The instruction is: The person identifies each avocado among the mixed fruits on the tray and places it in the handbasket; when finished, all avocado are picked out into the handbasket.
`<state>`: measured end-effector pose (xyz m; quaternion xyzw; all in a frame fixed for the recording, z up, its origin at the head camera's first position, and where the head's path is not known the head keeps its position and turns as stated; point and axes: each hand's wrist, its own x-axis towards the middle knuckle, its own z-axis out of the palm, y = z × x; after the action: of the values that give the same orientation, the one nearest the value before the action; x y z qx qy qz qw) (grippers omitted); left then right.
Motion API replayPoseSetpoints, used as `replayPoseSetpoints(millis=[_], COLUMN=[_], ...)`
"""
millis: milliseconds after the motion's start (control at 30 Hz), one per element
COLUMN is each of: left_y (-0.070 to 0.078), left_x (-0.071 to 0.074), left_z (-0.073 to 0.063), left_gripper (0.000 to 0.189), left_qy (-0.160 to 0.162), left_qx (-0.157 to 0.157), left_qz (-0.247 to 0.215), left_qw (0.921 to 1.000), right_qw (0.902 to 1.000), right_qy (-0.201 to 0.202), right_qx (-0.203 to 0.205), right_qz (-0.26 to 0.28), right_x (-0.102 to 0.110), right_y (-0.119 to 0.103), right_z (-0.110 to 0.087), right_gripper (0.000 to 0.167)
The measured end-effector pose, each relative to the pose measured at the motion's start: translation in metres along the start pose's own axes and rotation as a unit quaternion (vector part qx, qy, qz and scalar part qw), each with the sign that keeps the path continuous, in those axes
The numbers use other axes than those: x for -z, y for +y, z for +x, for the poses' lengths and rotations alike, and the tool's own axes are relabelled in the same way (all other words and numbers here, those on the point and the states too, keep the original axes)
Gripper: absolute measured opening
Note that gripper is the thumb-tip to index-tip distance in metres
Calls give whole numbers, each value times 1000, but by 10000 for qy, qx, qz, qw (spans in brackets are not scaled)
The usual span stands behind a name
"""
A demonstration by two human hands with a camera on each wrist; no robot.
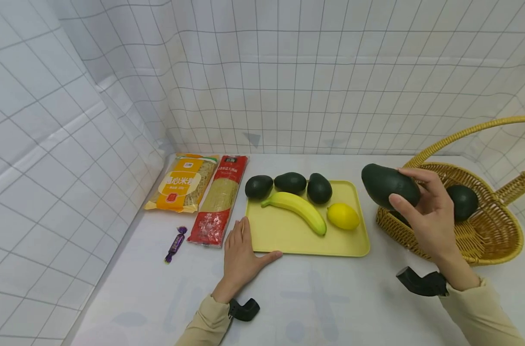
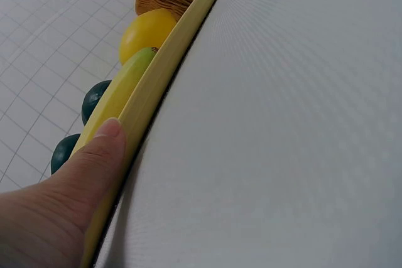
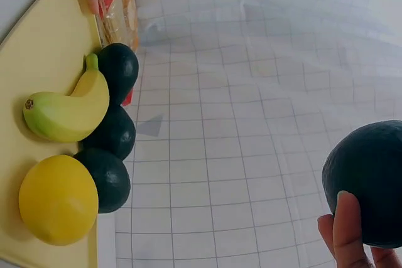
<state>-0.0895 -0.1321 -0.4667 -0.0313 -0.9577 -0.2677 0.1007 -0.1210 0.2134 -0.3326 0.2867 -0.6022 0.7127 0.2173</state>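
My right hand (image 1: 433, 216) grips a dark green avocado (image 1: 389, 186) in the air, over the left rim of the wicker basket (image 1: 495, 257). In the right wrist view, fingertips (image 3: 347, 224) press against that avocado's side. My left hand (image 1: 241, 259) rests at the near left corner of the yellow tray (image 1: 288, 242), fingers along its left side and thumb (image 2: 103, 139) on its front edge. On the tray lie a banana (image 1: 299, 207), a lemon (image 1: 343, 216) and, along the back, three avocados (image 1: 319, 188).
Another avocado (image 1: 462, 203) sits inside the basket, whose tall handle (image 1: 470, 133) arches over it. Left of the tray lie a red noodle packet (image 1: 219, 202), an orange pasta bag (image 1: 183, 182) and a purple wrapped candy (image 1: 176, 244). A gridded curtain (image 1: 288, 86) hangs behind.
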Motion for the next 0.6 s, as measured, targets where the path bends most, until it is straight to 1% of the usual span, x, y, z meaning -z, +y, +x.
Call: replayPoseSetpoints(millis=[167, 333, 433, 600], left_y=[-1, -1, -1, -2], left_x=[-1, -1, -1, -1], left_z=[0, 0, 0, 1], left_gripper=[120, 120, 120, 120], left_qy=[22, 21, 30, 31], left_qx=[-20, -9, -22, -53], left_qz=[-9, -19, 9, 49], left_qw=[10000, 10000, 10000, 10000], right_qw=[9989, 9960, 9955, 9952], right_qy=[285, 691, 826, 936], right_qx=[50, 129, 87, -200], right_qz=[374, 559, 459, 207], right_x=[16, 32, 42, 62], right_y=[-5, -9, -11, -14], right_z=[-5, -10, -12, -17], right_gripper=[43, 40, 39, 38])
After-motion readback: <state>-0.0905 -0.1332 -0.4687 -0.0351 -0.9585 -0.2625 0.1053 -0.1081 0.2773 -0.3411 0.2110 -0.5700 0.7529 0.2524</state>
